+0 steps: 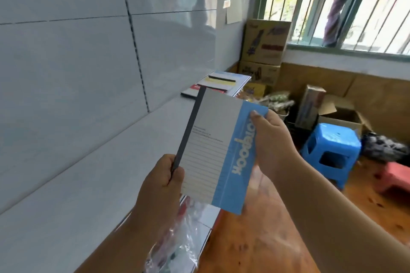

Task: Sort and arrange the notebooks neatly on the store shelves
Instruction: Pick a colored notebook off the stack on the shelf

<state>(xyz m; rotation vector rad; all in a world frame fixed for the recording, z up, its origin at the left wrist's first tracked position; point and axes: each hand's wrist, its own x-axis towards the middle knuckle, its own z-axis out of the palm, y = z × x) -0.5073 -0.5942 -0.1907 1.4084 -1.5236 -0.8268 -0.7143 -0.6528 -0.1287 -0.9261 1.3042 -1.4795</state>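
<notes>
Crinkled clear plastic wrap (177, 244) lies at lower centre, on the white shelf (88, 184) edge. Both hands clamp one blue-and-grey notebook (219, 150) at frame centre, above the shelf: left hand (162, 182) grips the dark spine, right hand (270, 139) pinches the blue edge. More notebooks (219, 84) lie stacked further along the shelf.

One notebook (218, 150) held up; perhaps three more stacked on the far shelf (219, 83), hard to separate; three cardboard boxes (265, 42); one blue stool (331, 153).
</notes>
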